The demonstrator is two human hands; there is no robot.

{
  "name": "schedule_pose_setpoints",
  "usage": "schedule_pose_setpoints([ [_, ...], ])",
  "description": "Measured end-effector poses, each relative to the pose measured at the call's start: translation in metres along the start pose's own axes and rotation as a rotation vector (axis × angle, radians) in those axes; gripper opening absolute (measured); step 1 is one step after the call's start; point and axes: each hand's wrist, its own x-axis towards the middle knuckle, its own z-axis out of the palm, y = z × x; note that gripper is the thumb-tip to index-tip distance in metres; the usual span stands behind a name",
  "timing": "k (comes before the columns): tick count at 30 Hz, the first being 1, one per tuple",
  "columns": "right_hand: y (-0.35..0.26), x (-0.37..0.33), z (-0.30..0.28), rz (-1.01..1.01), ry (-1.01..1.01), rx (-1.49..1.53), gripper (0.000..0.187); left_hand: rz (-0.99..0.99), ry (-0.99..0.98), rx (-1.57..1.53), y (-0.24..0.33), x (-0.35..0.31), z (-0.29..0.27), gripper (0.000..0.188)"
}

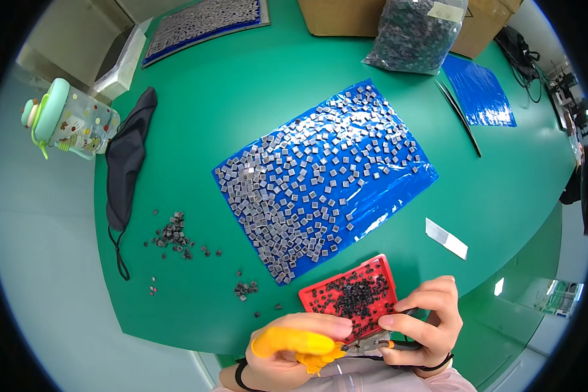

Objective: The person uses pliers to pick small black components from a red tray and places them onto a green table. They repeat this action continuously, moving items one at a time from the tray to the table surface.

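At the table's near edge, my right hand (431,320) is closed round a small pair of pliers (398,344) with black and orange handles. The pliers' metal jaws point left toward my left hand (284,346). Yellow finger covers (287,341) sit on some of that hand's fingers, which are pinched together close to the jaws. Whatever they pinch is too small or hidden to name. Just beyond both hands lies a shallow red tray (315,295) with many tiny black parts (356,297) heaped in its middle.
Small grey square pieces cover a blue sheet (385,196) mid-table. Loose dark pieces (173,234) and a black mask (125,160) lie left, near a clear bottle (85,124). Tweezers (460,117), a white strip (446,239) and a bag of parts (415,39) are right.
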Motion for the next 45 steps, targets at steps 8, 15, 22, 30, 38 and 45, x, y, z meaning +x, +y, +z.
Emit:
schedule_pose_setpoints([
  [8,-0.001,0.0,0.004,0.014,-0.033,0.083,0.039,0.074,-0.133,0.294,0.001,-0.002,-0.019,0.011],
  [15,-0.003,0.001,0.003,0.008,-0.035,0.059,0.038,-0.034,-0.207,0.452,0.015,0.003,-0.013,0.018],
  [22,0.0,-0.001,0.003,0.014,-0.019,0.026,0.038,0.152,-0.116,0.322,-0.006,0.002,-0.011,0.028],
  [30,0.001,-0.001,0.004,0.024,-0.026,0.101,0.039,0.126,-0.106,0.139,-0.021,-0.01,-0.021,0.018],
  [38,0.0,0.0,0.004,0.018,-0.03,0.09,0.039,-0.093,-0.068,0.496,0.012,-0.007,-0.013,0.016],
  [45,-0.002,-0.001,0.003,-0.02,0.0,0.016,0.038,-0.25,0.03,0.3,0.005,-0.013,-0.016,0.02],
])
